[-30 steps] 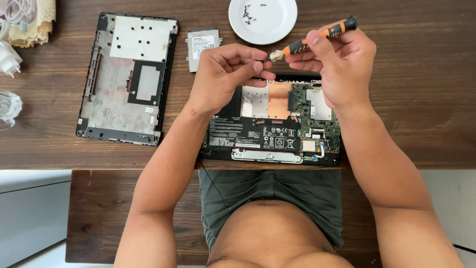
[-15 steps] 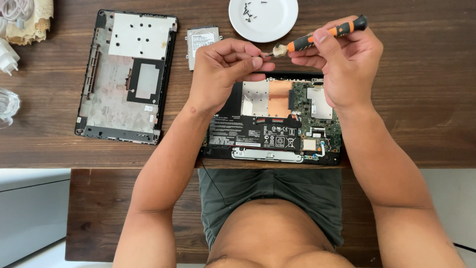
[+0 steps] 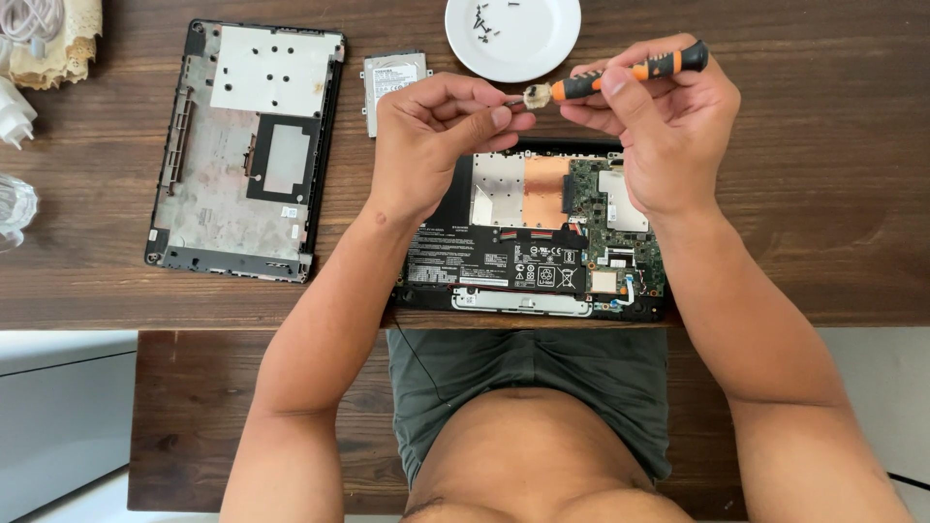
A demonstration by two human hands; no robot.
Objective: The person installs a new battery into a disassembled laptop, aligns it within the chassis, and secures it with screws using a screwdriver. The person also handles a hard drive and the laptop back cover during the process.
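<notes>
An opened laptop (image 3: 528, 257) lies on the wooden table with its battery, copper heat plate and green board exposed. Above it my right hand (image 3: 659, 136) grips an orange and black screwdriver (image 3: 630, 73), held nearly level with its tip pointing left. My left hand (image 3: 426, 136) is raised beside it, and its thumb and fingertips pinch at the screwdriver's metal tip; whatever is pinched there is too small to make out. Both hands hover over the laptop's far edge.
The laptop's removed bottom cover (image 3: 242, 150) lies to the left, a silver hard drive (image 3: 392, 82) beside it. A white plate (image 3: 552, 48) with several small screws sits at the back. White cables and a lace cloth (image 3: 58, 44) occupy the far left corner.
Both hands have stayed together above the laptop, shifting slightly; the screwdriver has tilted closer to level and the left fingers have closed in on its tip.
</notes>
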